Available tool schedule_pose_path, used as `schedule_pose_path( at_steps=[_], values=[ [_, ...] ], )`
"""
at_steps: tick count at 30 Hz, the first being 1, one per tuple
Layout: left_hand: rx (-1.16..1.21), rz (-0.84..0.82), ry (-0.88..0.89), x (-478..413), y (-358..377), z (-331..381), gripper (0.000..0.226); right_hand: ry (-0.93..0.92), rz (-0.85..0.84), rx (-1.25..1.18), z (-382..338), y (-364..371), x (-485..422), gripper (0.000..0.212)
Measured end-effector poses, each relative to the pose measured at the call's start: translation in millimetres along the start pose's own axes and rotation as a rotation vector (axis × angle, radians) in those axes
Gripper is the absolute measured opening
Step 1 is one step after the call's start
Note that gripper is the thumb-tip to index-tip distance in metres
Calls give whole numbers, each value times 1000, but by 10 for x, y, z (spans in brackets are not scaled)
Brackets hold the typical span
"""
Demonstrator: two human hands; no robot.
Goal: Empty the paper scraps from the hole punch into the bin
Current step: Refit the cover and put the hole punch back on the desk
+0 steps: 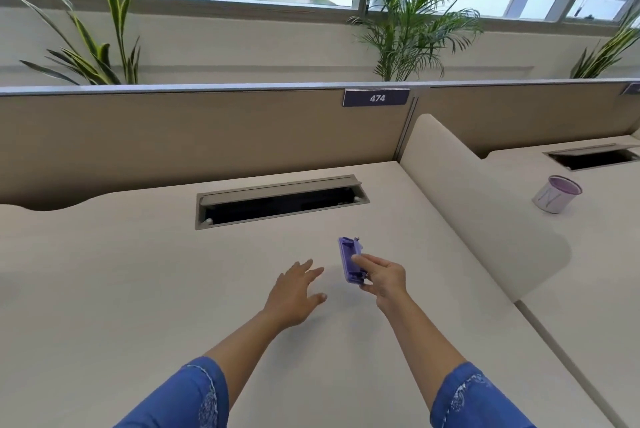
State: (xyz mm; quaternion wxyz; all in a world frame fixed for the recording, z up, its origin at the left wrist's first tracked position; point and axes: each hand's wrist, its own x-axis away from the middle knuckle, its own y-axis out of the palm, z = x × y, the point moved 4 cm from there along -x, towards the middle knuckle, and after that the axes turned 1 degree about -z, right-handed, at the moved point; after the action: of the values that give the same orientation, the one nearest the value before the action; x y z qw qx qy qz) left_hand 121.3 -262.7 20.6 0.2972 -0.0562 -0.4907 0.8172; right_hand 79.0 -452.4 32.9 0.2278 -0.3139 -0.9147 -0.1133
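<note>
A small purple hole punch (348, 256) is held above the cream desk (138, 271), tipped on its side so its underside faces left. My right hand (382, 277) grips its near end between thumb and fingers. My left hand (298, 292) hovers just left of it, palm down, fingers spread, holding nothing. A small white bin with a purple liner (556, 193) stands on the neighbouring desk at the right, beyond the low rounded divider. No paper scraps are visible.
An open cable tray slot (280, 200) is cut into the desk behind the hands. A beige partition (173, 136) with a "474" label (376, 98) closes the far side. The rounded divider (467, 192) separates the two desks. Potted plants stand behind the partition.
</note>
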Motion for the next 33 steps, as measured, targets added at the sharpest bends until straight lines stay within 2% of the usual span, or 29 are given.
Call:
schedule_pose_path(
  at_steps=[10, 18, 33],
  values=[
    [-16, -78, -79, -497, 406, 6, 67, -93, 167, 203, -281, -397, -1031, 37],
    [-49, -161, -112, -712, 467, -43, 77, -212, 220, 443, -493, -368, -1513, 38],
    [65, -156, -155, -771, 466, -33, 83, -355, 218, 667, -564, -278, -1470, 30]
  ],
)
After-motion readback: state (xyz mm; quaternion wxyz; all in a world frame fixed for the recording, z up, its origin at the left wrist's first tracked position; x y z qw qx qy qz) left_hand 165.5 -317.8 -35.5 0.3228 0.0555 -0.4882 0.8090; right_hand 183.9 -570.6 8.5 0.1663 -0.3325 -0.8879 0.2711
